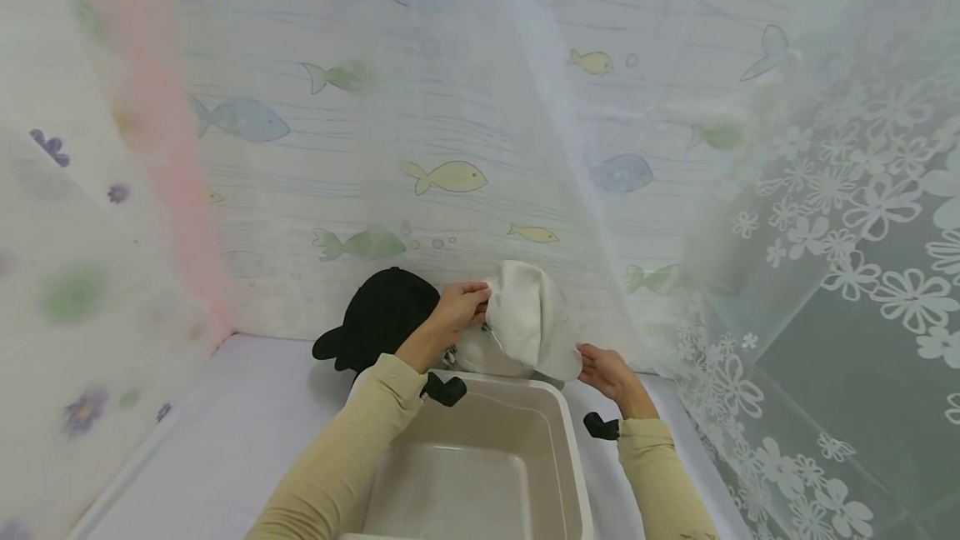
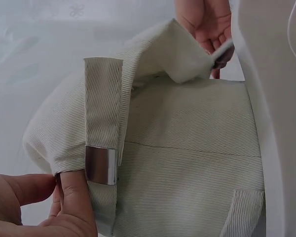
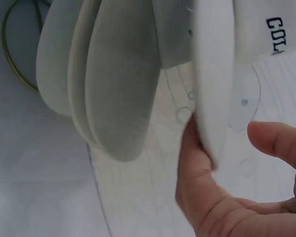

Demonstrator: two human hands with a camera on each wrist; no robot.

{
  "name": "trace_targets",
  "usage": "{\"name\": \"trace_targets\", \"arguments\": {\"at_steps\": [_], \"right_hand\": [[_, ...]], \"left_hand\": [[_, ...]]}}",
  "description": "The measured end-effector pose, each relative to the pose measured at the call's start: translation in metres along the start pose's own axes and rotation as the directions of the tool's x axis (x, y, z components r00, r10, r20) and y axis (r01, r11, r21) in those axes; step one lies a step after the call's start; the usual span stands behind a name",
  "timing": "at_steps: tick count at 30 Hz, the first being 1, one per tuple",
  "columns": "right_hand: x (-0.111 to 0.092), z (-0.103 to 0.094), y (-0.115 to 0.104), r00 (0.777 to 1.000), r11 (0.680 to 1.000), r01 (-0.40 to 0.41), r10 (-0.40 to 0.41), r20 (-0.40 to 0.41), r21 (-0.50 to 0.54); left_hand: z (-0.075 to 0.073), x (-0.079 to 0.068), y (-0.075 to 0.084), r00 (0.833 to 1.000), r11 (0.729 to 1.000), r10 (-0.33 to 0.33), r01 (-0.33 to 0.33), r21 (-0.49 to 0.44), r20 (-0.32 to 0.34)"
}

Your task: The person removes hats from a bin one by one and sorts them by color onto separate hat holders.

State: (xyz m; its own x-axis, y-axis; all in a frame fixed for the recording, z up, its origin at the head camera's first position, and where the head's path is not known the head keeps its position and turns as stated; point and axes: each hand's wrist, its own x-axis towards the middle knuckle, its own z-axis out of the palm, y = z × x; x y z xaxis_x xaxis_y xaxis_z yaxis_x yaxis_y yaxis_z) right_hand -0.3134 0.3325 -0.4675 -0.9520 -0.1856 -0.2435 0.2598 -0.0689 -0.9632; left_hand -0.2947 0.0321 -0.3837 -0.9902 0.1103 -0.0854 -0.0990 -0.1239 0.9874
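A white baseball cap (image 1: 525,307) stands at the far rim of the bin. My left hand (image 1: 457,307) pinches the cap's back edge, beside a strap (image 2: 103,101) with a metal buckle (image 2: 101,165) in the left wrist view. My right hand (image 1: 603,369) is at the brim (image 3: 213,98); its fingers touch one face while the thumb stands apart from it. Dark letters (image 3: 275,36) show on the cap front. Another light cap (image 2: 192,187) lies under the held one, and more pale brims (image 3: 121,98) hang beside it in the right wrist view.
A black cap (image 1: 390,315) sits left of the white caps on the pale table (image 1: 262,407). The beige plastic bin (image 1: 573,457) stands in front, between the forearms. Behind hangs a sheer curtain (image 1: 450,107) printed with fish; a flowered one (image 1: 885,215) hangs at the right.
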Motion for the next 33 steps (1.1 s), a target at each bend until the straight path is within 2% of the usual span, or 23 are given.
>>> {"name": "trace_targets", "arguments": {"at_steps": [4, 8, 11, 14, 18, 22, 26, 33], "right_hand": [[0.004, 0.002, -0.002, 0.998, 0.996, 0.062, -0.062, 0.001, -0.069], [0.006, 0.004, -0.007, 0.995, 0.987, 0.101, -0.102, -0.008, -0.129], [0.008, 0.006, -0.012, 0.993, 0.981, 0.110, -0.116, -0.030, -0.162], [0.011, 0.008, -0.015, 0.991, 0.977, 0.107, -0.120, -0.062, -0.186], [0.015, 0.009, -0.015, 0.987, 0.976, 0.093, -0.116, -0.109, -0.198], [0.020, 0.008, -0.012, 0.981, 0.970, 0.075, -0.113, -0.155, -0.231], [0.022, 0.006, -0.001, 0.976, 0.954, 0.048, -0.108, -0.188, -0.297], [0.021, 0.010, 0.020, 0.981, 0.933, 0.003, -0.073, -0.179, -0.361]], "left_hand": [[-0.004, -0.002, 0.004, 1.000, 1.000, 0.006, -0.006, -0.025, -0.006], [-0.009, -0.007, 0.012, 0.998, 0.998, 0.037, -0.039, -0.048, -0.044], [-0.014, -0.011, 0.014, 0.996, 0.998, 0.058, -0.059, -0.001, -0.069], [-0.018, -0.016, 0.014, 0.991, 0.992, 0.084, -0.073, 0.106, -0.102], [-0.022, -0.022, 0.009, 0.975, 0.965, 0.133, -0.087, 0.247, -0.176], [-0.022, -0.020, 0.002, 0.961, 0.939, 0.154, -0.071, 0.336, -0.228], [-0.020, -0.017, -0.009, 0.961, 0.925, 0.134, -0.033, 0.378, -0.242], [-0.022, -0.011, -0.023, 0.960, 0.936, 0.102, -0.005, 0.352, -0.259]]}}
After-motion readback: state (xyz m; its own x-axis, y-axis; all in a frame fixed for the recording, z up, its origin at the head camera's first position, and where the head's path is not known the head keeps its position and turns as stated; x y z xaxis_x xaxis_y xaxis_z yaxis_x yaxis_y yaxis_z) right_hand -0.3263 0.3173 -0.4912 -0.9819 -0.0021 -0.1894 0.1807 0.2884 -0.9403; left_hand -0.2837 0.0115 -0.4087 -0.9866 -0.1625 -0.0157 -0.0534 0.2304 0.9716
